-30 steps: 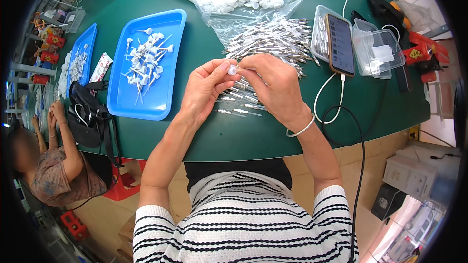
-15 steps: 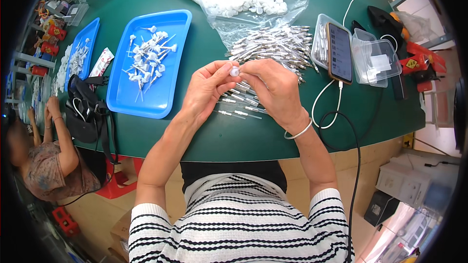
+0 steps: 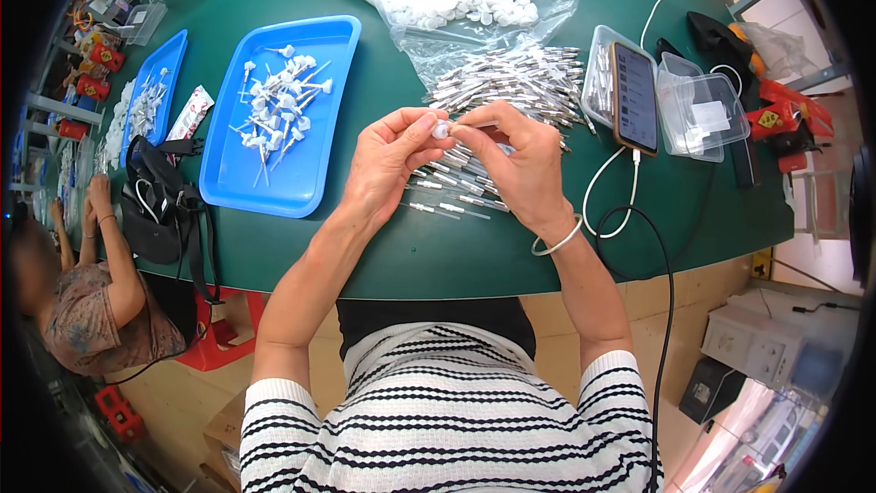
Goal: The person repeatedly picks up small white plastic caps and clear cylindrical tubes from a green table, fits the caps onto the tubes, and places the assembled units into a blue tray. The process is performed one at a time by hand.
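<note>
My left hand (image 3: pixel 384 157) pinches a small round white plastic cap (image 3: pixel 442 131) between thumb and fingers. Against its right side press the thumb and forefinger of my right hand (image 3: pixel 527 162); whatever they grip is hidden by the fingertips. Just beyond and beneath both hands lies a heap of slender metal-and-white rods (image 3: pixel 511 82) with thin clear tips. A clear plastic bag (image 3: pixel 557 2) spills many similar white caps (image 3: pixel 484 9) behind the heap. To the left, a blue tray (image 3: pixel 215 173) holds several rods fitted with white caps (image 3: pixel 285 102).
At the right, a phone (image 3: pixel 636 100) leans on a clear box of rods (image 3: pixel 599 73), its white cable looping over the green table (image 3: pixel 438 260). Clear containers (image 3: pixel 703 114) stand beside it. Left are a black bag (image 3: pixel 151 210), another blue tray (image 3: pixel 173 64) and a seated co-worker (image 3: pixel 105 319).
My right hand has turned slightly, and its forefinger is straighter beside the cap. My left hand keeps its pinch in nearly the same place.
</note>
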A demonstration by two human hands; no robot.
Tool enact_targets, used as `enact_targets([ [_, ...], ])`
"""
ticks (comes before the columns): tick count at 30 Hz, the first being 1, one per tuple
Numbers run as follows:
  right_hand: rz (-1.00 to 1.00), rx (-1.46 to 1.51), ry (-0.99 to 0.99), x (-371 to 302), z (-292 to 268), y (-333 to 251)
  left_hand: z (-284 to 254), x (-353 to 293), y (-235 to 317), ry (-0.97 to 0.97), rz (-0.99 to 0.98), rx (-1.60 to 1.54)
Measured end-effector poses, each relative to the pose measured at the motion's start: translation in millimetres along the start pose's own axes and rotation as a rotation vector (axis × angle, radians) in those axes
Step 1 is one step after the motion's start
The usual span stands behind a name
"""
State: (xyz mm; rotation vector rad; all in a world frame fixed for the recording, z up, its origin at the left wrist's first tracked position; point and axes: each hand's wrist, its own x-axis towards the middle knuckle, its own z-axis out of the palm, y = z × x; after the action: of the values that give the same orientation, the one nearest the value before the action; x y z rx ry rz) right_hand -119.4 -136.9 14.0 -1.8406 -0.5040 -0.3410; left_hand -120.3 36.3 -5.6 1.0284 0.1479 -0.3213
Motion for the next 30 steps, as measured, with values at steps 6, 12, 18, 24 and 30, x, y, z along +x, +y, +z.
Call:
enact_targets([
  [6, 0.035, 0.060, 0.008, -1, 5, 2, -2, 1, -3, -0.012, 0.027, 0.014],
  [12, 0.139, 0.114, -0.023, 1, 3, -2, 2, -1, 2, -0.001, 0.131, 0.067],
  [18, 0.162, 0.014, -0.101, 0, -3, 4, 4, -3, 1, -0.043, 0.308, 0.225],
  [24, 0.214, -0.033, -0.185, 4, -9, -6, 9, -6, 1, -0.058, 0.395, 0.282],
  [30, 0.111, -0.057, -0.171, 2, -9, -4, 5, -3, 2, -0.058, 0.303, 0.286],
])
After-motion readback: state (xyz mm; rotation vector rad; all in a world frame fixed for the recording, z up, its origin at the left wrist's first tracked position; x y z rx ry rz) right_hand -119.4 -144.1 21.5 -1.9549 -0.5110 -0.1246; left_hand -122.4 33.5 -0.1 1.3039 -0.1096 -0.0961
